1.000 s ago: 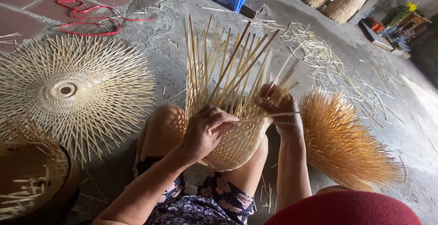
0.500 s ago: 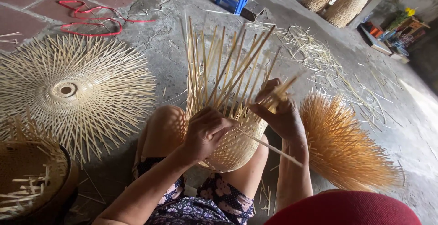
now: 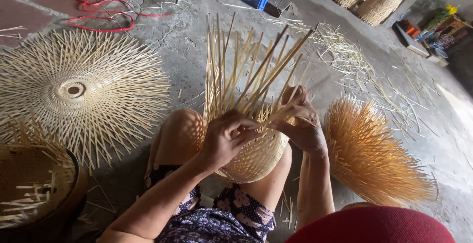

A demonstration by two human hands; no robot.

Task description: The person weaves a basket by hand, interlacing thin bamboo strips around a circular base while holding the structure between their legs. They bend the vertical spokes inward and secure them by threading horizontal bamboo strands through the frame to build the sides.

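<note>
We held a half-woven, pale bamboo basket between our knees, its rounded woven bottom resting toward our lap and its long axis running up and away from us. The loose unwoven splints fanned upward from the woven part, pointing toward the far side of the concrete floor, some upright and several leaning right. Our left hand had its grip closed on the splints at the rim of the weave, and our right hand, just beside it, pinched a few slanting splints in a narrow grip. Left of the left grip lay a flat, round, pale woven bamboo disc with radiating spokes, and nearer us a dark brown round basket holding short cut bamboo sticks. Right of the right grip lay an orange-brown bristling woven basket on its side.
</note>
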